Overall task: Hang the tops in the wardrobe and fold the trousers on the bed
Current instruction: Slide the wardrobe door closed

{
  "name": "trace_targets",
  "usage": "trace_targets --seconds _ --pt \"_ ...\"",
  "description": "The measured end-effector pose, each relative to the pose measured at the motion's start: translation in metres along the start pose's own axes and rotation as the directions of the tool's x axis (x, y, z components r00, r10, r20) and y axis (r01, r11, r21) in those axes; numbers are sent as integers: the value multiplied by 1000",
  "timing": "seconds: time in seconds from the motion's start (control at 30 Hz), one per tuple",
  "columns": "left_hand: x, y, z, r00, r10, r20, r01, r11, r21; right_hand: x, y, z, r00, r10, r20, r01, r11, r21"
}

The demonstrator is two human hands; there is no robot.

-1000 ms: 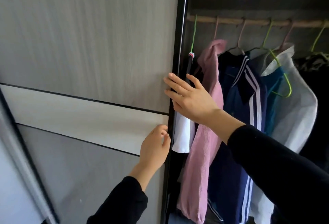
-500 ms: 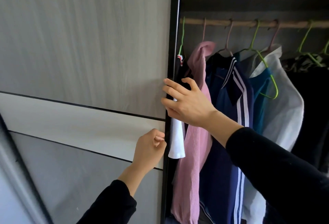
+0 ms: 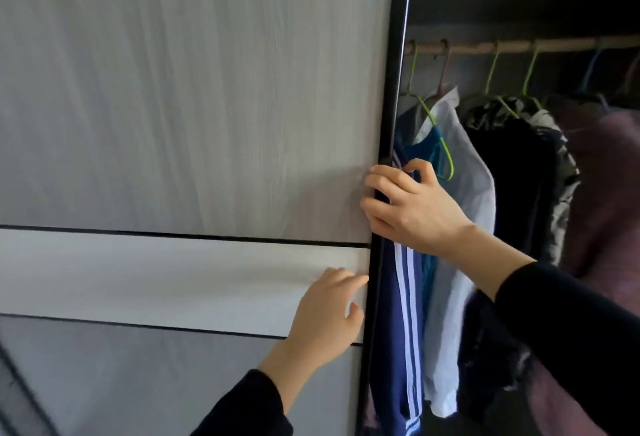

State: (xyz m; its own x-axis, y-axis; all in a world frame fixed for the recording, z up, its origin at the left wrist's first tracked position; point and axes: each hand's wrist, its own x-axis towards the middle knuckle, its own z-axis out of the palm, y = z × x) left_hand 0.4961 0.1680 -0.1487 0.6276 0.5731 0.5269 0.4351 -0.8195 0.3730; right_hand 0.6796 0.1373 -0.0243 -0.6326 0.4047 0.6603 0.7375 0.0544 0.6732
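Note:
The grey sliding wardrobe door point(image 3: 194, 106) fills the left of the view, its black edge point(image 3: 393, 96) standing upright. My right hand point(image 3: 412, 207) grips that black edge, fingers wrapped round it. My left hand point(image 3: 325, 317) lies flat on the door's pale band, fingers apart. Right of the edge, tops hang from a wooden rail point(image 3: 519, 45): a navy jacket with white stripes point(image 3: 398, 314), a teal top point(image 3: 431, 144), a white shirt point(image 3: 464, 200) and dark garments point(image 3: 516, 175). No trousers or bed are in view.
Green and pink hangers point(image 3: 493, 68) hook over the rail. A purplish garment point(image 3: 609, 175) hangs at the far right. The wardrobe's dark top shelf point(image 3: 519, 2) runs above the rail. My black sleeves reach in from the bottom right.
The door has slid to the right, covering the pink top and the white sleeve. My right hand moved with its edge. My left hand opened flat on the door.

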Motion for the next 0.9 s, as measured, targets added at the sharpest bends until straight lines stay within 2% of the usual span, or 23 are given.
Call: trace_targets --seconds 0.07,0.17,0.33,0.53,0.73,0.9 --pt "5 14 16 979 149 -142 -123 976 180 -18 13 -11 999 28 22 -28 999 -29" --pt "17 37 39 957 165 -240 -76 937 341 -48 33 -29 996 59 61 -57 998 -38" --pt "44 77 79 983 141 -117 -66 868 493 -98 71 -55 988 99 121 -91 993 -69" --pt "68 140 134 984 115 -133 -25 840 542 -153 116 -82 971 166 173 -150 983 -103" --pt "86 202 173 984 119 -130 -23 817 576 -208 149 -110 891 273 362 -193 951 -244" --pt "99 242 193 982 162 -99 -68 788 612 -250 178 -122 857 324 401 -206 928 -311"
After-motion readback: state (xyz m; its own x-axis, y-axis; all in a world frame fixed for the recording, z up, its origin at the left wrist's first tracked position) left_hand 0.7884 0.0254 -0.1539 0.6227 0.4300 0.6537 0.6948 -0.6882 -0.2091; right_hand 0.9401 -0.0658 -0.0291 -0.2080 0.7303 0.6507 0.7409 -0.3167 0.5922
